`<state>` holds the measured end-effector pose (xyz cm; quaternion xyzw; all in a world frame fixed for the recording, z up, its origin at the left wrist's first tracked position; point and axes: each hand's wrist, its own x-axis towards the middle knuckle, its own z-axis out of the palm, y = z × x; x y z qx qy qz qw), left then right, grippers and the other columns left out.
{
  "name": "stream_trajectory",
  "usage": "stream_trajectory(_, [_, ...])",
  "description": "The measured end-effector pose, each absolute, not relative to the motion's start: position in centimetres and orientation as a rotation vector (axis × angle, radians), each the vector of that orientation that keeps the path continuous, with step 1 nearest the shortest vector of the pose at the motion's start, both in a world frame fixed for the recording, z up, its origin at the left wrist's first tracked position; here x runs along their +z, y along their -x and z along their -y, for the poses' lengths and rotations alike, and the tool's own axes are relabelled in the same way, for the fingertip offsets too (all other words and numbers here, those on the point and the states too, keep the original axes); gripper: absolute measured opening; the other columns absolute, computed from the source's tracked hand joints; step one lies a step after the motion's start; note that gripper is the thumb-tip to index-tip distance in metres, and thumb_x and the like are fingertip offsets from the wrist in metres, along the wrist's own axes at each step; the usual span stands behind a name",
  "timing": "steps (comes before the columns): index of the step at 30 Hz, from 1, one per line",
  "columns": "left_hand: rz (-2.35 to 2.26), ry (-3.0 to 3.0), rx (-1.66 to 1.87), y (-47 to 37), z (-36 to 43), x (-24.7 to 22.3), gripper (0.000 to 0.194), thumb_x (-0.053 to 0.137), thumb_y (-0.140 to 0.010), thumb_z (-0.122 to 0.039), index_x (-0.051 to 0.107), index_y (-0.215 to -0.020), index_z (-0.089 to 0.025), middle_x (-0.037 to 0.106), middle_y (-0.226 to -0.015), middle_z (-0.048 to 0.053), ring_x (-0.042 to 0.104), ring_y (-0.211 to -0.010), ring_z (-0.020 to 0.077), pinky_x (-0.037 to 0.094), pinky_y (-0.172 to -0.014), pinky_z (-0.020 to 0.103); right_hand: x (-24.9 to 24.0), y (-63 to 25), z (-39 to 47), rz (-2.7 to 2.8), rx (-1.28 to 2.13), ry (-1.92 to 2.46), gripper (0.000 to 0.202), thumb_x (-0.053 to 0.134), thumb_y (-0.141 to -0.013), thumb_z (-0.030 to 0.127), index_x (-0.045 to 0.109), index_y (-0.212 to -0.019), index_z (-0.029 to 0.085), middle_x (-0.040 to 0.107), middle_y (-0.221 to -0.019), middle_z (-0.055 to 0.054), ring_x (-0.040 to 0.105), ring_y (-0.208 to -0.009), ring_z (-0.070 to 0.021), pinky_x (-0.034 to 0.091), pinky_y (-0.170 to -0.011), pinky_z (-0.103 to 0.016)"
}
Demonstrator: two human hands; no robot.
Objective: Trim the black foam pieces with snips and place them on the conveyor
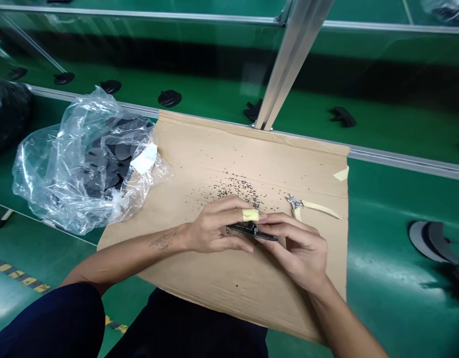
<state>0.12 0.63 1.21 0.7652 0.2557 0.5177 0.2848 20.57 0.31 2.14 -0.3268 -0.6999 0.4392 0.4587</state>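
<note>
Between both hands, above the cardboard sheet, is a thin black plastic part, seen nearly edge-on. My left hand grips its left end, with yellow tape around one finger. My right hand pinches the right end between thumb and fingers. A small raised piece shows on the part's upper side. Beyond the hands, many tiny black scraps are scattered over the cardboard. Side cutters with pale yellow handles lie just past my right hand, their jaws apart.
At the left, a clear plastic bag holds several dark round parts. A metal post rises behind the cardboard. Black parts lie along the green surface beyond the rail. Grey and black curved parts sit at the right.
</note>
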Motion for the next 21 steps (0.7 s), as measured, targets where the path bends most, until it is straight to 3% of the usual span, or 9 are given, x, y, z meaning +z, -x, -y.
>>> stream_trajectory(3, [-0.651, -1.803, 1.23, 0.31, -0.82, 1.76, 0.045, 0.04, -0.104, -0.047, 0.072, -0.111, -0.017, 0.071, -0.102, 0.011, 0.068, -0.097, 0.0165, 0.06, -0.081, 0.031, 2.27, -20.66, -0.37, 1.678, 1.177, 0.823, 0.016, 0.075, -0.083, 0.013, 0.078, -0.092, 0.025, 0.078, -0.099, -0.005, 0.074, -0.091, -0.0191, 0.064, -0.084, -0.035])
stream_trajectory(9, [-0.641, -1.582, 1.036, 0.78, -1.44, 1.72, 0.024, 0.069, -0.091, -0.04, 0.078, -0.091, -0.017, 0.071, -0.086, 0.008, 0.068, -0.081, 0.0141, 0.058, -0.074, 0.026, 2.36, -20.72, -0.61, 1.717, 1.368, 0.847, 0.009, 0.074, -0.086, 0.023, 0.076, -0.095, 0.023, 0.077, -0.103, -0.007, 0.073, -0.095, -0.0206, 0.062, -0.087, -0.038])
stream_trajectory(12, [-0.642, -1.542, 1.058, 0.64, -1.46, 1.33, 0.022, 0.072, -0.089, -0.038, 0.078, -0.088, -0.017, 0.072, -0.082, 0.007, 0.068, -0.077, 0.0133, 0.057, -0.071, 0.024, 2.58, -20.76, -0.66, 1.721, 1.231, 0.859, 0.021, 0.078, -0.082, 0.023, 0.076, -0.103, 0.026, 0.076, -0.103, -0.006, 0.071, -0.098, -0.0217, 0.06, -0.089, -0.04])
stream_trajectory(17, [-0.628, -1.526, 0.984, 0.49, -1.33, 1.27, 0.023, 0.069, -0.092, -0.038, 0.079, -0.09, -0.017, 0.073, -0.084, 0.008, 0.07, -0.08, 0.014, 0.058, -0.073, 0.025, 2.99, -20.88, -0.62, 1.755, 1.159, 0.787, 0.006, 0.074, -0.085, 0.019, 0.075, -0.087, 0.025, 0.073, -0.084, -0.004, 0.07, -0.079, -0.0192, 0.06, -0.072, -0.036])
stream_trajectory(21, [-0.614, -1.493, 0.95, 0.57, -1.24, 1.26, 0.021, 0.076, -0.086, -0.037, 0.079, -0.088, -0.016, 0.072, -0.082, 0.008, 0.069, -0.078, 0.0144, 0.059, -0.07, 0.025, 3.09, -21.04, -0.54, 1.814, 1.063, 0.778, 0.008, 0.074, -0.084, 0.017, 0.074, -0.088, 0.024, 0.072, -0.083, -0.004, 0.069, -0.078, -0.0191, 0.059, -0.07, -0.036])
